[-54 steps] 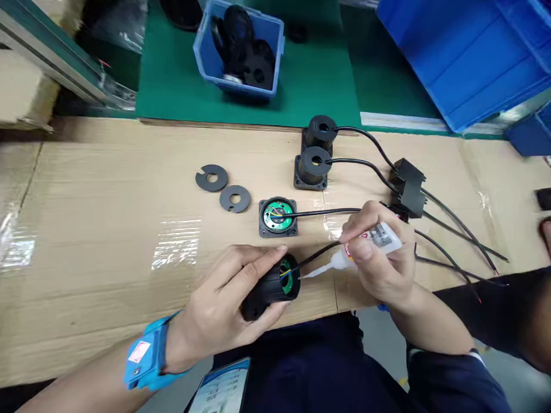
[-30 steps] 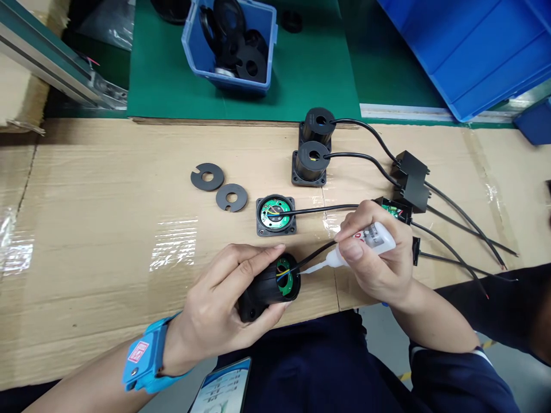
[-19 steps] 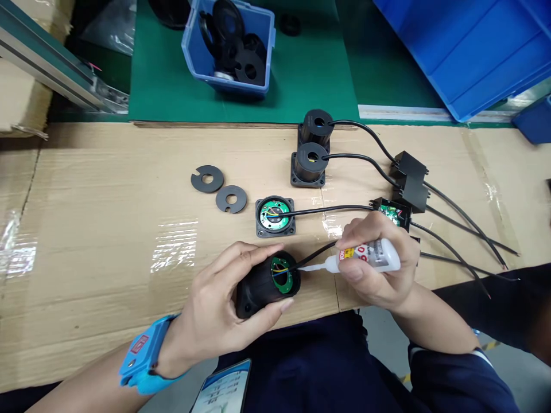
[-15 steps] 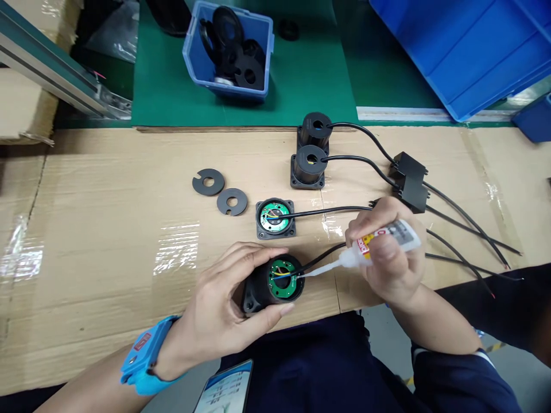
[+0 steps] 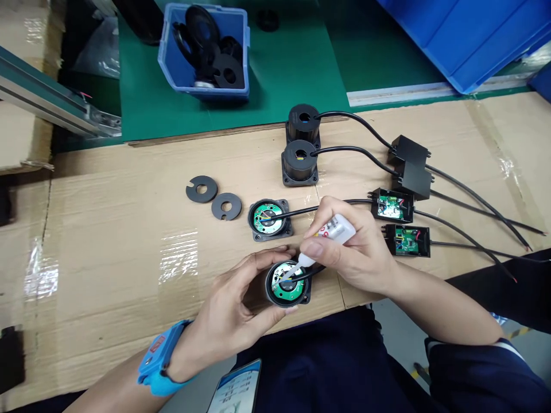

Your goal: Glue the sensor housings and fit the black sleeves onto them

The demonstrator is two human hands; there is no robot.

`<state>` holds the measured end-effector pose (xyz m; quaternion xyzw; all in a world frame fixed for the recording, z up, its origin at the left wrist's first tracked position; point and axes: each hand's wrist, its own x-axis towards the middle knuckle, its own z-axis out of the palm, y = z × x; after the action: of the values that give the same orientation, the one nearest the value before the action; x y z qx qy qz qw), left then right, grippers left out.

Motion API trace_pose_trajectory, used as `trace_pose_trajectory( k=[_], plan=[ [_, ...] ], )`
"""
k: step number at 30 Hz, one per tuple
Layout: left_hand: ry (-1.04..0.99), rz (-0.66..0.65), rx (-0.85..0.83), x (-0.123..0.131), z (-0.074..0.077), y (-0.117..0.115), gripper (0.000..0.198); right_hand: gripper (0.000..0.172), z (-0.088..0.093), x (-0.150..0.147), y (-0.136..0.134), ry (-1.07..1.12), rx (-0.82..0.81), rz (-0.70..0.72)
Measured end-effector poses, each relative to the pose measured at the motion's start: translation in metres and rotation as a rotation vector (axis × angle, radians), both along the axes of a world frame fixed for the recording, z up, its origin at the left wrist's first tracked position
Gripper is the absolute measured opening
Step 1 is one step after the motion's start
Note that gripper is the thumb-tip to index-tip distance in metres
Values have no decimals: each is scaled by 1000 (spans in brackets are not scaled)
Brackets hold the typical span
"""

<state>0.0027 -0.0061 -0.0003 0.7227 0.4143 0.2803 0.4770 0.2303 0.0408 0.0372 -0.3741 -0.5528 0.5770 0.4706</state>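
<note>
My left hand (image 5: 235, 304) is wrapped round a round black housing (image 5: 272, 289) with a square flange, steadying it at the table's near side. Inside its open top sits a green circuit board (image 5: 296, 293) with coloured wires and a black cable. My right hand (image 5: 353, 246) grips a white glue bottle (image 5: 338, 230), tilted so its long thin nozzle (image 5: 289, 272) reaches over the left part of that board. Just beyond stands a second open housing (image 5: 268, 235) with a similar board. Two black notched discs (image 5: 201, 189) lie to its left.
Two covered housings (image 5: 300, 160) stand farther back, cabled to closed black boxes (image 5: 414, 179). Two open boxes (image 5: 407, 241) with circuit boards sit beside my right wrist. A blue bin (image 5: 246, 63) of black rings is on the green mat; a large blue crate (image 5: 451, 40) is at back right.
The glue bottle has moved left, its nozzle crossing from the board's right edge to its left part. The held housing has tilted more upright. The camera view has shifted, uncovering the open boxes.
</note>
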Motion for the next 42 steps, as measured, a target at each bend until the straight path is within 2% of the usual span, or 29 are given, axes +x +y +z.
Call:
trace_pose_trajectory(
  k=[10,23,28,30,32,34,37,42],
  plan=[
    [-2,-7,-49,-1,-2,-1,60,31,-4,0,1,-2,21,23],
    [45,11,-17,0,0,-1,58,34,-4,2,1,-5,15,-55],
    [56,-85,62,-3,2,4,55,41,-6,8,3,52,-69,-162],
    [-77,1,94,-5,2,9,51,44,-4,12,7,89,-97,-216],
    [-172,223,164,-5,-1,18,44,45,0,15,13,103,-112,-257],
    [-87,368,233,-1,-4,30,43,46,5,15,20,85,-106,-274],
    [131,312,233,8,-8,49,62,46,9,11,29,33,-62,-294],
    [227,277,358,15,-10,59,51,38,1,9,32,17,32,-318]
  ],
)
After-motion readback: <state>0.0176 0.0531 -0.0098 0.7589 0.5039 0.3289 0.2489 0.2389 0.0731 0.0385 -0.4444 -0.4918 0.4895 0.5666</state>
